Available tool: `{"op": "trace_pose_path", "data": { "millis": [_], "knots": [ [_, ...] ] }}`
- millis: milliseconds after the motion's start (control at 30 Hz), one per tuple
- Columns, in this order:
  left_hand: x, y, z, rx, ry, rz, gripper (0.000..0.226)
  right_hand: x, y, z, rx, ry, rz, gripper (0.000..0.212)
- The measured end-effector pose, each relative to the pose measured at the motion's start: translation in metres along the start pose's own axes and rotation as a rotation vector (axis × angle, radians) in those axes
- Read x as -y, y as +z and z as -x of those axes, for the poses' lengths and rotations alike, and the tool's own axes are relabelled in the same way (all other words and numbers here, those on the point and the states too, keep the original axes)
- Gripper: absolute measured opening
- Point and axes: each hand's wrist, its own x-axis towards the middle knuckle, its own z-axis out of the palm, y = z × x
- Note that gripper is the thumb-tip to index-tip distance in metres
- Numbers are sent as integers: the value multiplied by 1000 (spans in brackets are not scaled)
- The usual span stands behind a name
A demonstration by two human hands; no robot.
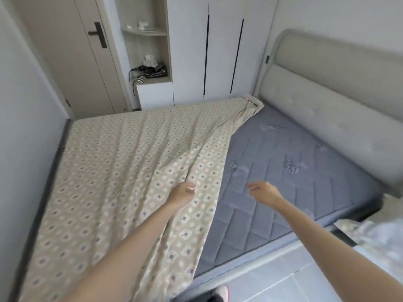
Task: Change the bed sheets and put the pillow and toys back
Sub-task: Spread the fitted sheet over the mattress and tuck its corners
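Holds a bunched fold of the beige diamond-patterned sheet [113, 160] in the left grip [182, 194], fingers curled, just inside its loose diagonal edge. Hovers the right grip [265, 190], loose-fingered and empty, over the bare grey mattress [305, 153], uncovered from that edge across to the headboard [338, 94]. Shows tiled floor [283, 280] along the bed's near side.

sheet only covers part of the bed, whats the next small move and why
Probably pull the sheet toward the headboard: the left hand grips its raised fold, the right hand is free, and the mattress on that side lies bare.
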Motion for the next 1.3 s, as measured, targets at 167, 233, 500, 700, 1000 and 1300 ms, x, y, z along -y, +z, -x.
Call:
{"op": "trace_pose_path", "data": {
  "millis": [167, 233, 500, 700, 1000, 1300],
  "knots": [
    [-15, 27, -91, 11, -91, 57, 35, 7, -21, -92, 64, 2, 69, 38],
    [-28, 37, -132, 26, -153, 68, 36, 11, -37, -137, 127, 4, 155, 39],
    [-47, 44, -221, 31, -260, 49, 36, 40, -59, -275, 236, -51, 205, 32],
    [-24, 62, -266, -14, -416, 120, 37, 51, -23, -366, 379, -111, 214, 35],
    [11, 135, -360, -1, -574, 33, 48, 34, 42, -496, 481, -28, 269, 33],
    [77, 235, -451, 81, -634, -240, 79, -21, 112, -596, 538, 22, 220, 14]
  ]
}}
